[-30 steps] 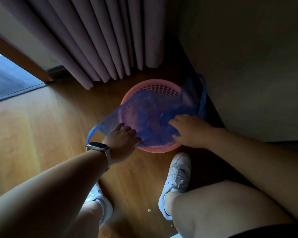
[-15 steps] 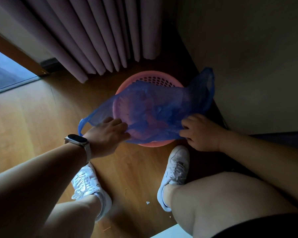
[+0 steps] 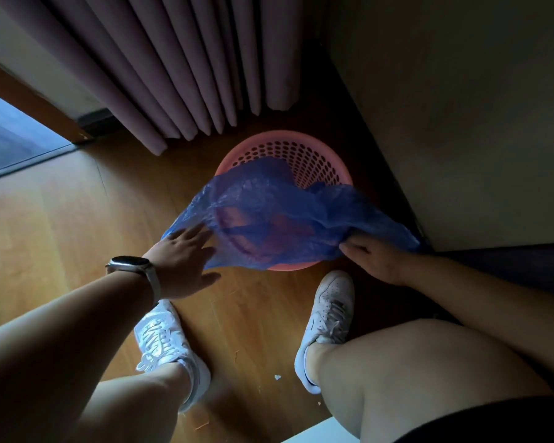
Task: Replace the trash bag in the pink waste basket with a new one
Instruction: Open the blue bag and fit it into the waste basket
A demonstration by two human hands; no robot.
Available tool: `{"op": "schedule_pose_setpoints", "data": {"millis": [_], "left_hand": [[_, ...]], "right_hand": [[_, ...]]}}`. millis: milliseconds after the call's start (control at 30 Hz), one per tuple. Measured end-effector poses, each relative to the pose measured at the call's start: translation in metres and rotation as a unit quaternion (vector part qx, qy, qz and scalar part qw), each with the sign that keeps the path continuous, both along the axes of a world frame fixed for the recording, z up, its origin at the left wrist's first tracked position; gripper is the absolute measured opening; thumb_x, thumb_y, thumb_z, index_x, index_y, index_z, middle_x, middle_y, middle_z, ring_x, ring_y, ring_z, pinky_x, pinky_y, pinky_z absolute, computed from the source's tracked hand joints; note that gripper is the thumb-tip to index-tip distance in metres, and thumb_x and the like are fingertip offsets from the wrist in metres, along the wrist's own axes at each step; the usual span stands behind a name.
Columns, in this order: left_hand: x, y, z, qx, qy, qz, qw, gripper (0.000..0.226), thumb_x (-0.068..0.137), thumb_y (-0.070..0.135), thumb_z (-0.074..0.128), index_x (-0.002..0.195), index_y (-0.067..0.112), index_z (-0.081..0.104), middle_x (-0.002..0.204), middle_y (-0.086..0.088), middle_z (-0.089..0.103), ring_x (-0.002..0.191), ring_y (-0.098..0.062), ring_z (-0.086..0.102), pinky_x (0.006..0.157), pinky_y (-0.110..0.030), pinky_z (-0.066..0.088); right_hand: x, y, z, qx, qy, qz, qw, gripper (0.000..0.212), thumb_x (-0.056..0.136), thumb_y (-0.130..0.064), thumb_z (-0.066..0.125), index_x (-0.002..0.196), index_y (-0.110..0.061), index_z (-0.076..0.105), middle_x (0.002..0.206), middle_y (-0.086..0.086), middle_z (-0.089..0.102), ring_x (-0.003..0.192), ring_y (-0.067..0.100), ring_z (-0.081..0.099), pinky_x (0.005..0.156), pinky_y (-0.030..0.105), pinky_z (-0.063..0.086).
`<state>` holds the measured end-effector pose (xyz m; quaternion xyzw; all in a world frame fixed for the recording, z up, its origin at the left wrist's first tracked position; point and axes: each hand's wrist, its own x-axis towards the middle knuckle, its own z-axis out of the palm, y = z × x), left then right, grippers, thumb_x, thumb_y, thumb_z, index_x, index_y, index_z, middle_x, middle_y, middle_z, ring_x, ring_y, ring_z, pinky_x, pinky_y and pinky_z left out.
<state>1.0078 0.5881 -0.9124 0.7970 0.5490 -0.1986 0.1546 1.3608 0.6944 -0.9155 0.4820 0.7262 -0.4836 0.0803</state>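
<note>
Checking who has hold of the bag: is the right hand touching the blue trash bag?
Touching. The head view shows the blue trash bag draped over the fingers of the right hand, its edge bunched there with no gap.

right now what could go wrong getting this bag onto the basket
1. The blue bag lies crumpled over only the near part of the pink basket, with the far rim bare, so it may slide off.
2. The left hand looks open, fingers flat against the bag's edge, so that side could slip away.
3. The right hand pulls the thin plastic near the wall; it may tear or tip the basket.
</note>
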Motion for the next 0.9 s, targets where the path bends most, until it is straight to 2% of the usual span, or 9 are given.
{"op": "schedule_pose_setpoints", "data": {"millis": [133,167,233,300,433,667,733,800,900], "left_hand": [[0.026,0.028,0.033,0.079,-0.125,0.066,0.987,0.050,0.084,0.056,0.036,0.099,0.021,0.068,0.093,0.000,0.068,0.089,-0.024,0.063,0.064,-0.037,0.055],[0.031,0.029,0.036,0.093,-0.135,0.060,0.985,0.049,0.084,0.056,0.037,0.099,0.020,0.067,0.091,0.000,0.067,0.087,-0.024,0.063,0.061,-0.038,0.055],[0.042,0.024,0.032,0.091,-0.139,0.034,0.985,0.048,0.084,0.058,0.041,0.103,0.022,0.066,0.091,0.001,0.066,0.086,-0.023,0.063,0.063,-0.038,0.055],[0.055,0.016,0.023,0.065,-0.127,-0.006,0.990,0.044,0.081,0.055,0.053,0.106,0.021,0.067,0.089,0.001,0.067,0.083,-0.023,0.064,0.065,-0.035,0.054],[0.070,0.010,0.007,0.071,-0.132,-0.058,0.987,0.028,0.071,0.025,0.074,0.097,0.018,0.068,0.078,-0.002,0.064,0.071,-0.025,0.062,0.059,-0.035,0.050],[0.063,0.004,0.009,0.072,-0.128,-0.165,0.975,0.015,0.064,0.011,0.078,0.071,0.019,0.067,0.075,-0.002,0.062,0.066,-0.026,0.061,0.053,-0.030,0.047],[0.059,0.002,0.006,0.071,-0.121,-0.166,0.976,0.006,0.069,0.014,0.066,0.066,0.019,0.067,0.075,-0.003,0.063,0.065,-0.027,0.061,0.053,-0.029,0.047],[0.052,0.002,0.003,0.074,-0.125,-0.153,0.977,0.021,0.075,0.019,0.048,0.066,0.019,0.067,0.077,-0.003,0.063,0.067,-0.027,0.062,0.053,-0.030,0.046],[0.045,0.003,0.009,0.080,-0.143,-0.111,0.980,0.027,0.083,0.040,0.052,0.087,0.021,0.071,0.090,-0.002,0.064,0.080,-0.025,0.061,0.065,-0.033,0.050]], "right_hand": [[-0.012,0.004,-0.002,0.022,0.026,-0.139,0.990,0.009,0.095,-0.020,0.056,0.092,-0.014,0.061,0.095,0.005,0.065,0.090,0.015,0.060,0.078,0.022,0.039],[-0.014,0.005,-0.002,0.037,0.033,-0.158,0.986,0.004,0.092,-0.018,0.061,0.089,-0.016,0.059,0.088,0.000,0.065,0.084,0.011,0.061,0.074,0.019,0.041],[-0.017,0.007,-0.001,0.069,0.019,-0.167,0.983,0.017,0.085,-0.019,0.069,0.085,-0.023,0.053,0.082,-0.012,0.060,0.079,0.003,0.059,0.067,0.014,0.043],[-0.016,0.009,-0.002,0.089,-0.003,-0.160,0.983,0.027,0.078,-0.025,0.075,0.089,-0.028,0.050,0.086,-0.011,0.061,0.085,0.009,0.062,0.072,0.024,0.049],[-0.018,0.011,0.001,0.102,-0.014,-0.135,0.985,0.049,0.072,-0.033,0.078,0.110,-0.029,0.048,0.113,-0.003,0.060,0.104,0.017,0.059,0.087,0.039,0.052],[-0.017,0.025,-0.001,0.170,-0.105,0.000,0.980,0.116,0.053,-0.062,0.075,0.146,-0.032,0.012,0.155,0.005,0.026,0.142,0.026,0.025,0.112,0.050,0.030],[-0.023,0.028,0.000,0.187,-0.114,0.020,0.975,0.114,0.057,-0.060,0.077,0.146,-0.032,0.011,0.155,0.003,0.026,0.142,0.025,0.026,0.112,0.041,0.027],[-0.028,0.031,0.003,0.178,-0.087,-0.009,0.980,0.103,0.063,-0.054,0.078,0.145,-0.030,0.020,0.149,0.001,0.034,0.137,0.022,0.034,0.104,0.034,0.030],[-0.031,0.037,0.006,0.138,-0.056,-0.099,0.984,0.084,0.069,-0.054,0.075,0.139,-0.022,0.039,0.138,0.003,0.050,0.126,0.023,0.049,0.100,0.035,0.042]]}}
